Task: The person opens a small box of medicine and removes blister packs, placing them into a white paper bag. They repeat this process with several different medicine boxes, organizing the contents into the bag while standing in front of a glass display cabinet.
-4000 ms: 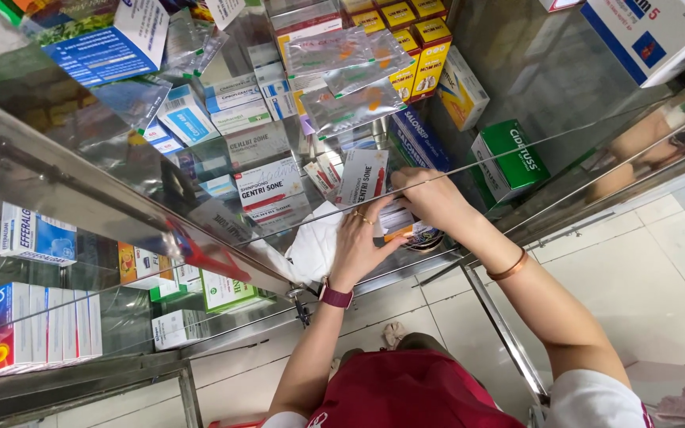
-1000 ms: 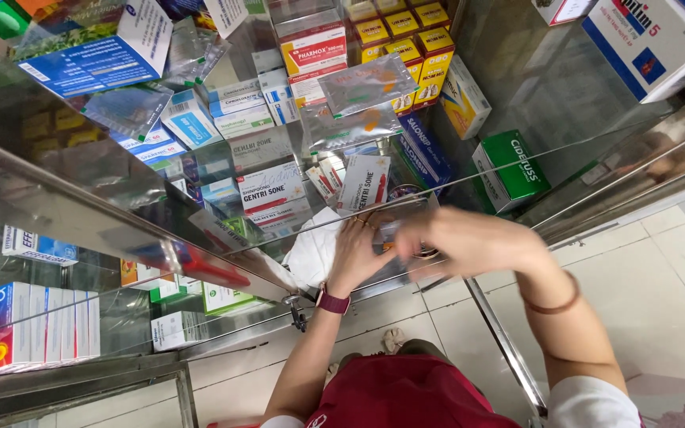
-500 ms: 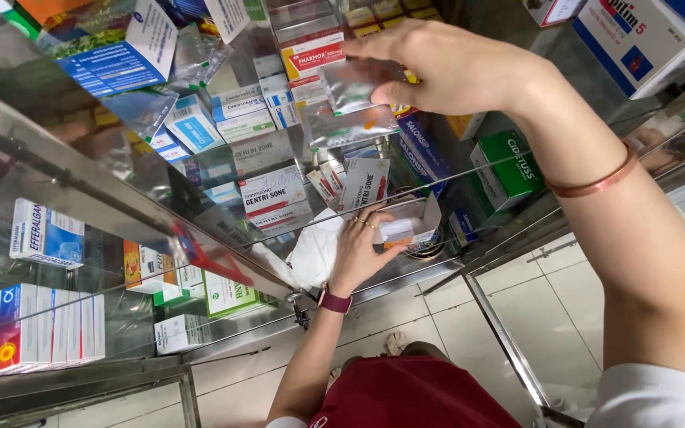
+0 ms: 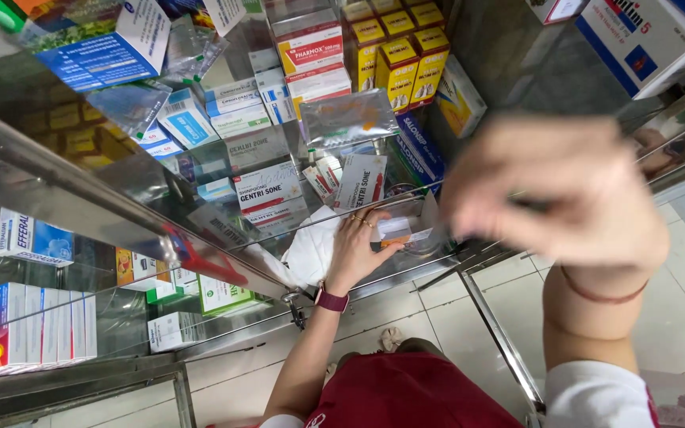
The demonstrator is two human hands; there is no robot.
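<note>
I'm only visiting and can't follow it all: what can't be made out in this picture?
- Right hand, head view: motion blur hides its fingers and whether it holds anything.
- Small box under the left hand: fingers cover part of it.
- White sheet: wrist and glass edge hide most.

Inside glass cabinet (image 4: pixel 120 214): left hand (image 4: pixel 354 254) on shelf, touching small clear box (image 4: pixel 406 230); stacked cartons (image 4: pixel 267 190) just left, behind it. Right hand (image 4: pixel 556 198) raised, blurred, right of box, nearer camera.
</note>
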